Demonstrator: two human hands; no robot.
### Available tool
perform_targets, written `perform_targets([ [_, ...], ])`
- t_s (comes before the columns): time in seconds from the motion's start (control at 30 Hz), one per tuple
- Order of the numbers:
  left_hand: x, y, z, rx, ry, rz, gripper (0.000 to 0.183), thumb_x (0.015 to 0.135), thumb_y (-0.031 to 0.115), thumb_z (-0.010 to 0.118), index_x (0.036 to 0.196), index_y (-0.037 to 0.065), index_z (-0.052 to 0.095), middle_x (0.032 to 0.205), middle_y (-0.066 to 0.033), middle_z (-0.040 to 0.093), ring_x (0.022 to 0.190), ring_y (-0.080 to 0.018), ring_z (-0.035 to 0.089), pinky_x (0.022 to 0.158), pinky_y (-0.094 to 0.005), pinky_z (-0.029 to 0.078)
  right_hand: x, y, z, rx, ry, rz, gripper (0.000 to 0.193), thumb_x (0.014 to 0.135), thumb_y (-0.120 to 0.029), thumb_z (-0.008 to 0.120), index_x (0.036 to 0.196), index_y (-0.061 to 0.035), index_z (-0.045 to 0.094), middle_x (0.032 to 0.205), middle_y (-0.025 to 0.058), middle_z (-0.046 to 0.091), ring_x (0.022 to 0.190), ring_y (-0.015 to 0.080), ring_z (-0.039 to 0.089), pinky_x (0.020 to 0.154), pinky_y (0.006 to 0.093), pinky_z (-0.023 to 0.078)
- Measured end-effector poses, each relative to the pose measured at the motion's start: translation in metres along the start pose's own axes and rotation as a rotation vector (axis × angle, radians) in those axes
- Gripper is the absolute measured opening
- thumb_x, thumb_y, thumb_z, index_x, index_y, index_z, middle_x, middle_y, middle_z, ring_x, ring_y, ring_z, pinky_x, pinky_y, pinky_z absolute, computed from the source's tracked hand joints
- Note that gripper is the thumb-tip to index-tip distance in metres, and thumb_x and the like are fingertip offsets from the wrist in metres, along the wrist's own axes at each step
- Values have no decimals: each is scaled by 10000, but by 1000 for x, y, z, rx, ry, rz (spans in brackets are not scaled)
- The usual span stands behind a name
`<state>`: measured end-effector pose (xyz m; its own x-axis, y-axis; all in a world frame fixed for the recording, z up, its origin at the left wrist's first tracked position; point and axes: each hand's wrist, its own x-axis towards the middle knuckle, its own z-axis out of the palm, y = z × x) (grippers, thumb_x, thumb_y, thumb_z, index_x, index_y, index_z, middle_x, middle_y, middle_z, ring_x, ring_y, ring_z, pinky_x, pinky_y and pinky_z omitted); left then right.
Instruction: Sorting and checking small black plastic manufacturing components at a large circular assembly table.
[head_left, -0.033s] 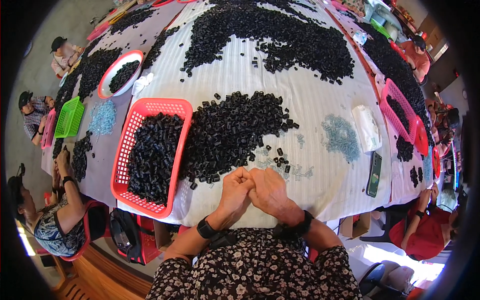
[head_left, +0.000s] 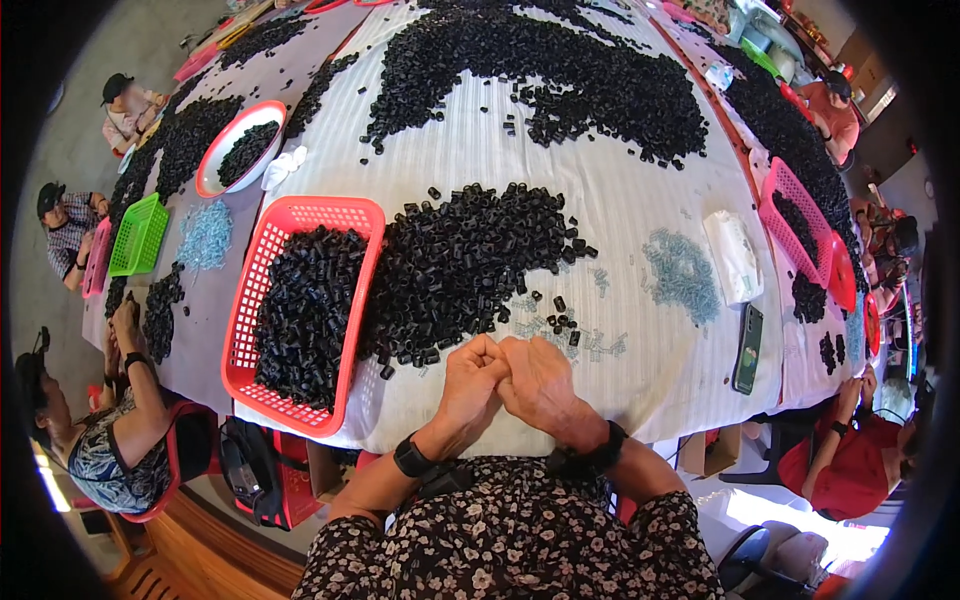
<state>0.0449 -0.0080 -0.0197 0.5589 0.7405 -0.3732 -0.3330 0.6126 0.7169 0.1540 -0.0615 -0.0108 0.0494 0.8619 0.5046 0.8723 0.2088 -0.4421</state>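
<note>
My left hand (head_left: 468, 383) and my right hand (head_left: 541, 378) meet above the near edge of the white-covered table. Both are closed, their fingertips pressed together. Whatever lies between them is too small or hidden to make out. Just beyond is a heap of short black plastic tube-like pieces (head_left: 470, 255), with a few loose black pieces (head_left: 562, 318) beside it. Small clear plastic pieces (head_left: 600, 345) lie scattered to the right of my hands. To the left of the heap, a red plastic basket (head_left: 369, 270) holds many more of the black pieces.
A pile of clear bluish pieces (head_left: 682, 275), a white plastic packet (head_left: 735, 257) and a phone (head_left: 747, 348) lie to the right. Farther off are a red-rimmed basin (head_left: 207, 170), a green basket (head_left: 140, 235) and a pink basket (head_left: 795, 220). Other people sit along both sides.
</note>
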Motion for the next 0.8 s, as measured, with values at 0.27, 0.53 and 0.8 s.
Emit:
perform_targets([
  [0.27, -6, 16, 2, 5, -18, 38, 162, 867, -54, 496, 1000, -29, 586, 799, -54, 611, 678, -89, 573, 628, -232, 489, 3, -4, -25, 214, -202, 174, 239, 771, -98, 631, 970, -1, 540, 816, 135, 566, 758, 296, 568, 644, 378, 472],
  [0.53, -20, 72, -26, 330, 38, 384, 205, 886, 4, 529, 1073, -5, 613, 833, -67, 642, 724, -117, 614, 699, -251, 515, -22, 80, -71, 70, 87, 560, 64, 836, -58, 566, 882, -14, 564, 829, 158, 572, 747, 326, 570, 646, 382, 461],
  [0.8, -49, 128, -71, 569, 423, 851, 173, 892, 20, 552, 1056, -18, 591, 770, -38, 601, 650, -86, 566, 620, -210, 480, -4, 109, -50, -137, 55, 515, 104, 818, -82, 598, 794, -19, 518, 770, 146, 545, 718, 330, 553, 618, 407, 442],
])
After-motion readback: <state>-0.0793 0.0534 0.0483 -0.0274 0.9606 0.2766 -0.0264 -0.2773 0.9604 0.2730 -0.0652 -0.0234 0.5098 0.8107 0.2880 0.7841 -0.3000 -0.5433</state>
